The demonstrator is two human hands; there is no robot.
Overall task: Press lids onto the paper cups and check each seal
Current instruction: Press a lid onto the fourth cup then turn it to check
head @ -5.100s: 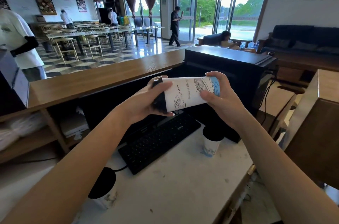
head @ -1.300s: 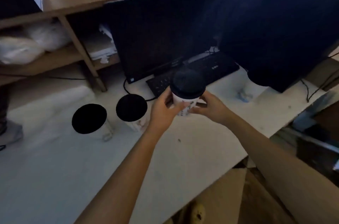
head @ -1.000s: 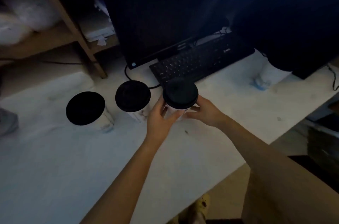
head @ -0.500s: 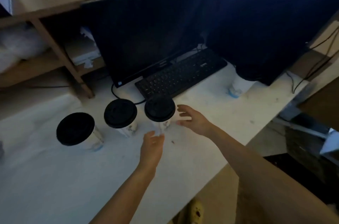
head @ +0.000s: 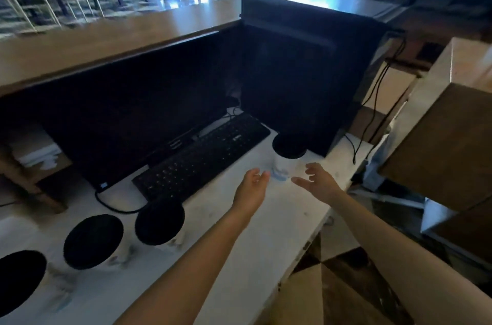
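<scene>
My fingers are loose and spread on both sides, holding nothing. The left hand's fingertips [head: 259, 175] reach toward the lower left of the last paper cup [head: 282, 168], and the right hand's fingers [head: 311, 168] curve in toward its right side. The left hand [head: 251, 187] and right hand [head: 319, 183] bracket the cup from the near side, close to it but apparently not yet touching; motion blur around the cup wall keeps me from being sure. The cup stands upright on the white worktop [head: 266, 234], between the end of the keyboard [head: 202, 157] and the black cabinet [head: 306, 72], with its black lid [head: 289, 146] already on. I judge it light and thin-walled. A squeeze at mid-height would dent the paper and could spring the lid, so I would take it low on the wall with one hand, where the base stiffens it. With the other I would work around the stiffer lid rim, pressing down evenly. The smooth printed paper could slip if gripped too gently. Compared with half a second ago, my hands have left the third cup [head: 159, 221], which now stands lidded beside the second [head: 93, 242] and first [head: 18, 282] at the near left. Both arms have swung across to the right toward this fourth cup. The view has also lifted, taking in the monitor [head: 127, 111] and the room beyond.
</scene>
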